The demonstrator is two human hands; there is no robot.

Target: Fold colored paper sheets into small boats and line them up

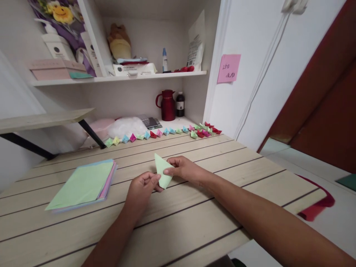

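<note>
A folded piece of light green paper (162,171), shaped like a narrow triangle, is held just above the wooden table (194,222) between both hands. My left hand (141,191) pinches its lower end with curled fingers. My right hand (185,170) grips its right edge with thumb and fingers closed on it. A stack of coloured paper sheets (83,185), green on top, lies on the table to the left of my left hand.
A row of several small folded paper shapes (164,132) in mixed colours lines the table's far edge. Behind it stand a red jug (167,105) and a dark bottle (180,104). A shelf (119,78) holds boxes and bottles. A pink note (228,68) sticks on the wall.
</note>
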